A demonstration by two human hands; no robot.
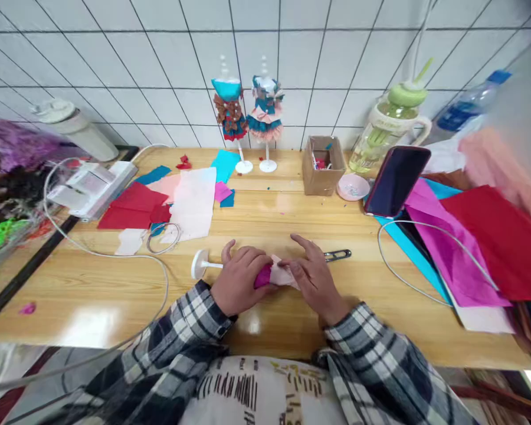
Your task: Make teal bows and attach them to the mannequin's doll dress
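A small white stand lies on its side over the wooden table, its stem running under my left hand. My left hand is wrapped round the small figure on that stem, which has magenta cloth round it. Pale pink cloth covers the figure's right part. The fingers of my right hand press on this pale cloth, index finger raised. Just beyond my right hand lies a dark metal snipper.
Two dressed figures stand by the tiled wall. Cloth pieces, a power strip and a cable lie left. A cardboard box, pink dish, phone, bottle and coloured sheets are right.
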